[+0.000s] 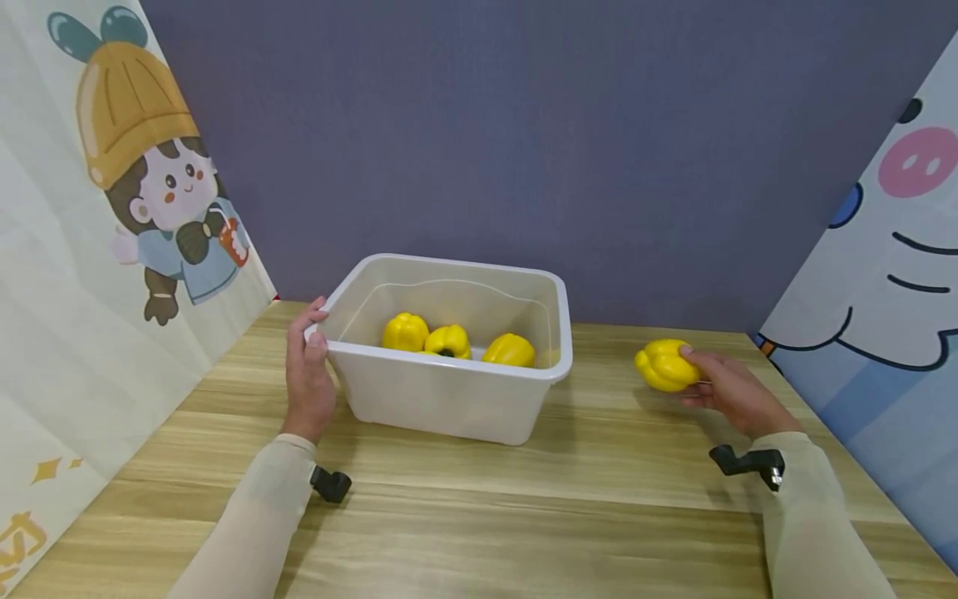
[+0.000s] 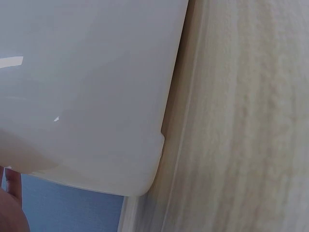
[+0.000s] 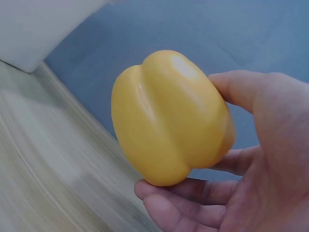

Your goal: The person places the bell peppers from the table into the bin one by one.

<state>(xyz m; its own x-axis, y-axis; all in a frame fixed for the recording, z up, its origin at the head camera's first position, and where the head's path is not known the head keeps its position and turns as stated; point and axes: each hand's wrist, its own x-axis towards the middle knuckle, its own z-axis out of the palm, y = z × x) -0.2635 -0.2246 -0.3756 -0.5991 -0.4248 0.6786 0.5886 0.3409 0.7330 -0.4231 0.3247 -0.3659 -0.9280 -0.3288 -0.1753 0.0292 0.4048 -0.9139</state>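
Note:
A white plastic bin [image 1: 441,395] stands on the table, left of centre, with several yellow bell peppers [image 1: 511,350] inside. My left hand [image 1: 308,374] grips the bin's left rim, thumb near the front corner. In the left wrist view the bin's wall [image 2: 91,96] fills much of the picture, and only a bit of the hand [image 2: 12,208] shows. To the right of the bin, my right hand [image 1: 737,391] holds another yellow bell pepper [image 1: 664,366] between thumb and fingers. The right wrist view shows this pepper [image 3: 169,121] above the table.
The wooden table [image 1: 479,532] meets a dark grey-blue wall panel [image 1: 524,150] behind the bin. Side panels with cartoon prints stand at the left [image 1: 75,333] and right [image 1: 898,399]. A small black device [image 1: 748,462] sits on each wrist.

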